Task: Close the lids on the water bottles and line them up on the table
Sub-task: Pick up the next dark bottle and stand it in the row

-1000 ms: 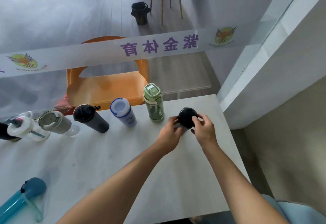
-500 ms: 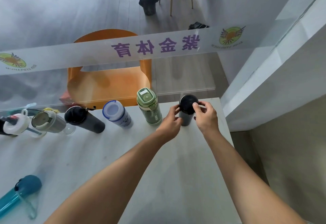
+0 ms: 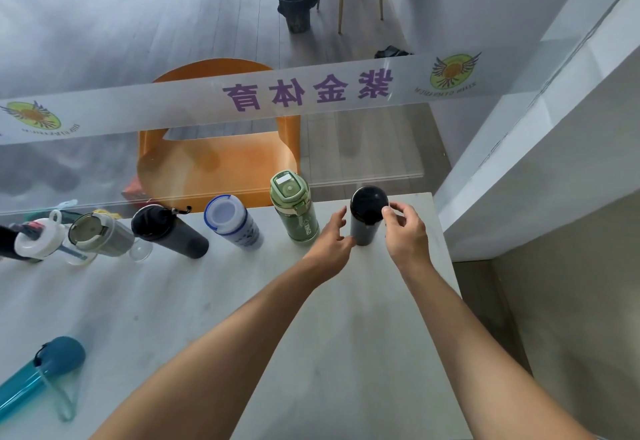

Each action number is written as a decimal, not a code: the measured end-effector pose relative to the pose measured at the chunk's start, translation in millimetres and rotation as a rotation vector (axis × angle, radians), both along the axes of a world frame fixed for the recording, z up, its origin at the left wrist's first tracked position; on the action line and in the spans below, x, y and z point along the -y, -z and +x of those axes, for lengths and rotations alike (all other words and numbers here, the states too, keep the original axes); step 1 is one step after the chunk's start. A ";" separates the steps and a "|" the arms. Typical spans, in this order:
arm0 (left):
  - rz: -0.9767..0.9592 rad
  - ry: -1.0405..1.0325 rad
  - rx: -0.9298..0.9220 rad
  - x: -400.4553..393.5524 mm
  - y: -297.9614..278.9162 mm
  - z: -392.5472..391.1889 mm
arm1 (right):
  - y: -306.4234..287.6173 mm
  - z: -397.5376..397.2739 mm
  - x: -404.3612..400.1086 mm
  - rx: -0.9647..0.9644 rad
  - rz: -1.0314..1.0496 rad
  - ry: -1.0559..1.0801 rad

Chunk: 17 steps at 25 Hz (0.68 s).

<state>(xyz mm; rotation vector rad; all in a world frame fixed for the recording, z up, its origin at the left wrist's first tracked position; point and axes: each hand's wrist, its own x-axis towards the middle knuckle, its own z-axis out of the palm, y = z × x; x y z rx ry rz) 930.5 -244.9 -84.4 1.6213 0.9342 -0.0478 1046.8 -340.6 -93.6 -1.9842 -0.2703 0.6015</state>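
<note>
- Standing at the bench's [image 3: 346, 353] one o'clock corner, the black bottle [image 3: 365, 223] looks rigid, smooth, tippable; grip its body.
- Left hand [image 3: 332, 242] touches its base, right hand [image 3: 407, 232] its cap edge; fingers loosely apart.

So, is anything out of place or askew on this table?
One thing: the teal bottle lies on its side at the near left, apart from the row along the far edge. The black bottle stands upright at the row's right end. No spill shows.

black bottle [image 3: 366, 218] – upright, capped | row's right end – beside green bottle [image 3: 295, 213]
</note>
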 end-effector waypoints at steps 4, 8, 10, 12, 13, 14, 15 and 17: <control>0.055 -0.024 -0.016 7.7 -8.7 -35.3 | 7.8 -21.7 12.6 -0.037 -0.056 0.120; 0.150 -0.065 -0.025 12.4 -12.7 -101.1 | 22.3 -69.9 17.7 -0.091 -0.148 0.057; 0.186 -0.099 -0.038 14.2 -13.0 -142.4 | 26.0 -104.3 9.8 -0.090 -0.160 -0.069; 0.215 -0.144 -0.059 14.8 -13.4 -187.8 | 23.6 -143.3 -4.3 -0.063 -0.135 -0.190; 0.227 -0.178 -0.069 14.9 -13.7 -214.1 | 20.7 -166.5 -13.0 -0.039 -0.115 -0.258; 0.236 -0.214 -0.075 14.8 -13.8 -239.1 | 17.2 -188.8 -21.3 -0.017 -0.096 -0.324; 0.242 -0.252 -0.077 14.8 -14.4 -263.8 | 13.6 -211.1 -28.7 -0.002 -0.082 -0.384; 0.255 -0.316 -0.076 14.6 -15.7 -313.5 | 7.2 -257.5 -42.0 0.016 -0.079 -0.489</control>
